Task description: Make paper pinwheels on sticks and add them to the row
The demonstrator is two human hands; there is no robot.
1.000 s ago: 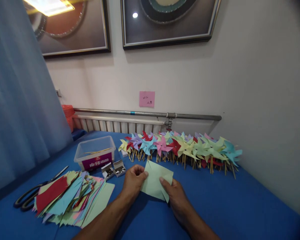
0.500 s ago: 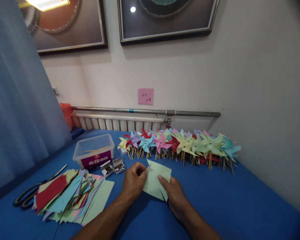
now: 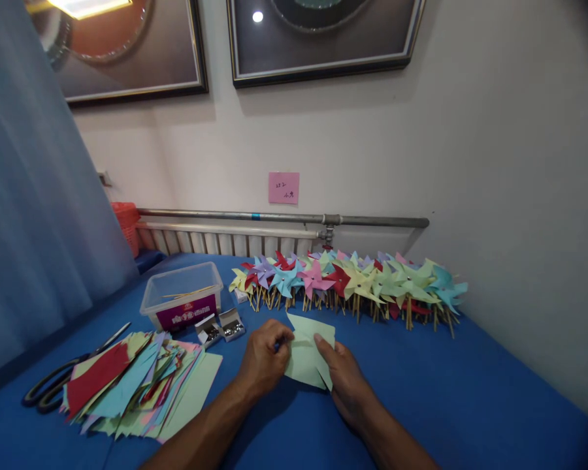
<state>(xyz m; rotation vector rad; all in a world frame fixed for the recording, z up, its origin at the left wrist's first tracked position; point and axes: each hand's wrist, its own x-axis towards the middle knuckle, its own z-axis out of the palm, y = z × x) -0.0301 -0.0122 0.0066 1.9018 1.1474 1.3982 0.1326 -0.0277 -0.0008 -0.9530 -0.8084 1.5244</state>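
Observation:
Between my hands is a pale green paper square (image 3: 306, 359) with slits cut in from its corners. My left hand (image 3: 268, 352) pinches its left side with thumb and forefinger, and a corner there is bent inward. On the right side, my right hand (image 3: 340, 372) grips the paper, thumb on top and fingers behind. To the left lie a pile of coloured paper pieces (image 3: 137, 385) and black-handled scissors (image 3: 59, 382), partly under the paper. Two small open boxes of metal pins (image 3: 220, 328) stand beyond my left hand.
Many paper pinwheels (image 3: 347, 284) on sticks lie in a row along the back. A clear plastic tub (image 3: 181, 294) with a few sticks in it stands at the back left. Behind the blue surface run a metal pipe (image 3: 382, 222) and a radiator (image 3: 225, 241). A blue curtain (image 3: 44, 183) hangs at left.
My left hand has shifted slightly right, bending the paper's left side inward. My right thumb has moved a little up the paper. The view has shifted slightly.

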